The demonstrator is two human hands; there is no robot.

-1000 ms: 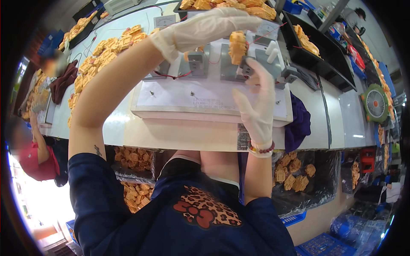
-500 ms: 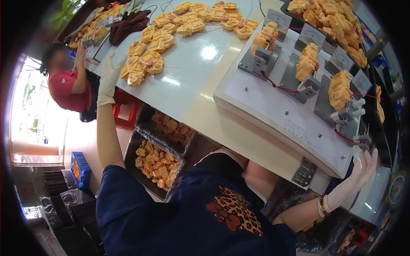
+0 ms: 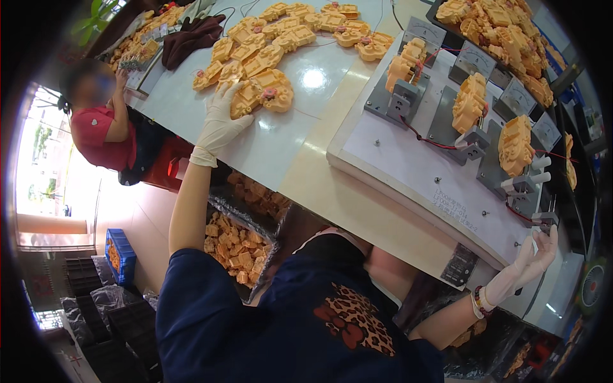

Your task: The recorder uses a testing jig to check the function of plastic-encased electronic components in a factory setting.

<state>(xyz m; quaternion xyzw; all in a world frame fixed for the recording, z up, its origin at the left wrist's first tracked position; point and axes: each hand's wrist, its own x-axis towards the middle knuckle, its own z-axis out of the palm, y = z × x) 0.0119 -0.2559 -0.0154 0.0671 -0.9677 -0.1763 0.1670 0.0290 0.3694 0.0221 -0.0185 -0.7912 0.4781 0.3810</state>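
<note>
Left hand: white-gloved left hand (image 3: 219,125) lies flat, fingers spread, gripping nothing, fingertips touching the nearest piece.
Parts: blocky orange moulded plastic parts (image 3: 262,96), some with a pink centre, heaped on the glossy white table (image 3: 281,143).
Right hand: gloved right hand (image 3: 535,255), fingers open, at the white test board (image 3: 415,172) corner, holding nothing.

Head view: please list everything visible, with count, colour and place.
orange parts: many, orange, piled on the white table by the left hand
test board: one, white, right of the pile, with grey fixtures holding orange parts
meters: several, grey, along the board's far edge
tray: one, dark, full of orange parts, far right
bin: one, under the table, holding orange parts
cloth: one, dark brown, far left
co-worker: one, red top, left
left hand: white glove, touching the pile
right hand: white glove, at the board's near right corner
</note>
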